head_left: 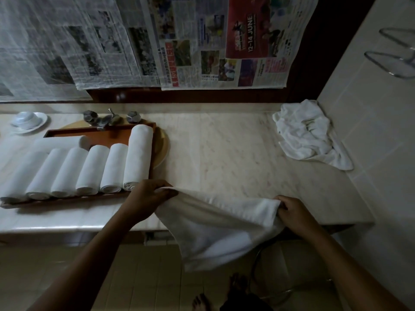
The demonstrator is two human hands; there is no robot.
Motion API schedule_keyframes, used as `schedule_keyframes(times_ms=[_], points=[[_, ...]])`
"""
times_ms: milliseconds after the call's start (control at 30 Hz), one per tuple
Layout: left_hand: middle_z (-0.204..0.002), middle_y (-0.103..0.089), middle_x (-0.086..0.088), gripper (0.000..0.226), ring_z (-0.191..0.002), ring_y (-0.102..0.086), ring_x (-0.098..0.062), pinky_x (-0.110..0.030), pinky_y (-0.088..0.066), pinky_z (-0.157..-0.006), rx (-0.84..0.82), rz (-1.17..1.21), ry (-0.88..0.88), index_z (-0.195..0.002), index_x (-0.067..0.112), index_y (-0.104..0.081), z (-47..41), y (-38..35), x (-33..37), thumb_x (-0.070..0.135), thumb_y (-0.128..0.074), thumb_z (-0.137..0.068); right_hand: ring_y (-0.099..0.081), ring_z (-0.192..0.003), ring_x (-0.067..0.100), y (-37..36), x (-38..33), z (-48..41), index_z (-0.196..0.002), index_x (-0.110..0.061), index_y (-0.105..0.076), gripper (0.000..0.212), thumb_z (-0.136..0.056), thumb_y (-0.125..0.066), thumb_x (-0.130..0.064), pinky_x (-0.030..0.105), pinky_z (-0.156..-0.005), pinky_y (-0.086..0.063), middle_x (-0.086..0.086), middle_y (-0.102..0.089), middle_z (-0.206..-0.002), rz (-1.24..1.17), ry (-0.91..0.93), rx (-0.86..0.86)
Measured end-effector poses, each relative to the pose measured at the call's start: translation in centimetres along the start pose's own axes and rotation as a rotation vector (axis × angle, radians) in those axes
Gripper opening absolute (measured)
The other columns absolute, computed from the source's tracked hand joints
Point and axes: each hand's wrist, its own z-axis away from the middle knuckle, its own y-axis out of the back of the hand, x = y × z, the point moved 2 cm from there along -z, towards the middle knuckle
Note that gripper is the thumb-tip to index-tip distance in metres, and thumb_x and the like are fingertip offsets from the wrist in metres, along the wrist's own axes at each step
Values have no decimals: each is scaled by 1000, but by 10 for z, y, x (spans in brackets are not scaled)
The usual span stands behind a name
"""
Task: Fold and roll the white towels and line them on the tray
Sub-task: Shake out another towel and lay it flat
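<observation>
- White towel: one, unrolled, plain terry, slack and creased. Stretched between both hands at the front edge of the bench, with the lower part hanging past the edge toward the tiled floor.
- Left hand: fingers curled over the towel's left corner and pinching it, just beside the near end of the tray.
- Right hand: fingers and thumb pinching the towel's right corner.
- Rolled towels: seven, white, in tight cylinders. Six side by side with ends facing the front, the rightmost longer than the rest. One lying crosswise behind the row.
- Tray: one, brown wood, rectangular, low rim, holding the rolls. Set on the left part of the bench, partly over a round pale board.
- Crumpled towels: one loose white heap at the back right corner of the bench, against the tiled wall. Number of towels in the heap not discernible.
- Tap: one metal spout between two faceted knobs, behind the tray.
- Saucer: one, white, with an upturned white bowl on it, far left.
- Newspaper sheets: several, hanging across the wall behind the bench.
</observation>
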Motion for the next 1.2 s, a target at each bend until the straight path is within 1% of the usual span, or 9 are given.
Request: schedule_keyframes(times_ms=[133, 233, 367, 600, 733, 900, 1033, 1100, 1200], points=[[-82, -72, 6, 15, -76, -65, -5, -25, -48, -67, -17, -184, -40, -92, 23, -78, -31, -3, -12, 28, -66, -99, -69, -92, 31, 3, -8, -31, -94, -2, -73, 37, -99, -53, -33, 45, -80, -55, 19, -74, -97, -29, -106, 147], [-100, -75, 2, 18, -89, -66, -14, -23, -48, -76, 5, -268, -99, -105, 14, -78, -68, -9, -17, 20, -62, -101, -68, -82, 31, 13, -19, -60, -81, -5, -69, 33, -96, -57, -32, 42, -72, -50, 15, -73, -84, -38, -92, 231], [-98, -74, 0, 15, -85, -62, -11, -8, -38, -68, 83, -272, -55, -101, 13, -79, -132, -13, -16, 19, -66, -98, -68, -89, 27, 27, -27, -109, -96, -16, -74, 11, -94, -64, -21, 32, -71, -44, 7, -76, -94, 44, -65, 269], [-79, -73, 1, 10, -72, -67, -13, -29, -51, -63, 187, -255, 10, -90, 16, -79, -255, -7, -5, 26, -75, -91, -62, -72, 36, 47, -31, -218, -56, -14, -47, 59, -100, -55, -52, 40, -69, -48, 5, -56, -61, 124, -89, 236], [-86, -75, 0, 10, -82, -70, -22, -26, -43, -69, 178, -354, 29, -90, 21, -76, -326, -5, 1, 20, -69, -96, -62, -69, 35, 54, -35, -286, -56, -11, -52, 60, -99, -55, -53, 43, -73, -53, 9, -59, -59, 100, -89, 238], [-106, -75, -13, 17, -98, -69, -31, -30, -45, -77, 249, -393, -49, -104, 5, -76, -407, 3, 21, 1, -63, -96, -63, -72, 31, 60, -47, -379, -57, -19, -50, 57, -101, -47, -55, 36, -71, -47, 3, -56, -61, 110, -107, 233], [-129, -65, -12, 32, -116, -62, -29, -35, -51, -91, 393, -389, -47, -127, 10, -65, -443, -7, 22, 3, -63, -96, -66, -92, 34, 51, -52, -429, -89, -6, -69, 42, -104, -51, -42, 33, -75, -44, 11, -69, -86, 9, -149, 266], [-140, -56, -11, 46, -127, -52, -29, -39, -45, -102, 442, -411, -29, -139, 13, -55, -439, -33, 8, 10, -66, -95, -62, -113, 36, 31, -43, -436, -126, -4, -60, 36, -102, -58, -31, 37, -89, -48, 17, -68, -118, 51, -156, 279], [-150, -48, -12, 56, -137, -44, -31, -47, -39, -111, 333, -420, -45, -146, 13, -47, -411, -101, -11, 10, -64, -93, -51, -130, 37, -18, -30, -418, -145, -7, -46, 56, -95, -65, -25, 49, -107, -46, 18, -54, -141, 188, 57, 298]])
